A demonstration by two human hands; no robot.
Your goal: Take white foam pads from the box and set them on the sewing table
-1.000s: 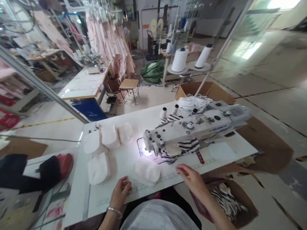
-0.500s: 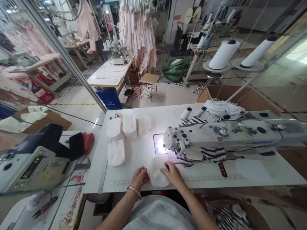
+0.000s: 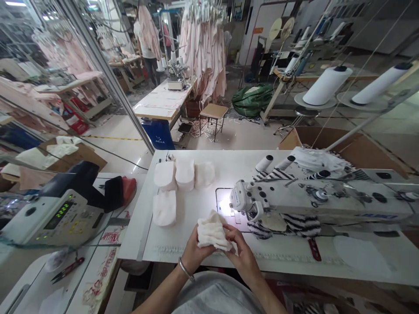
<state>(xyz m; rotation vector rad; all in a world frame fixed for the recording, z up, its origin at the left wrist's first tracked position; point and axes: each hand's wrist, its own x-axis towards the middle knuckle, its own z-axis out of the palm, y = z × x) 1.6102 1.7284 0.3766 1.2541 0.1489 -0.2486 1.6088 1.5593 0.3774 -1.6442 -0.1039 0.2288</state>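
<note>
Gripping a crumpled white fabric piece [image 3: 212, 232] just above the desk [image 3: 183, 244], the left hand [image 3: 193, 253] and right hand [image 3: 244, 257] closed their fingers around it, bunching it before the sewing machine [image 3: 314, 201].

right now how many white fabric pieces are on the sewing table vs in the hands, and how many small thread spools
white pieces lying on the table: 4
white piece held by left hand and right hand: 1
small thread spools: 2
total: 7
</note>
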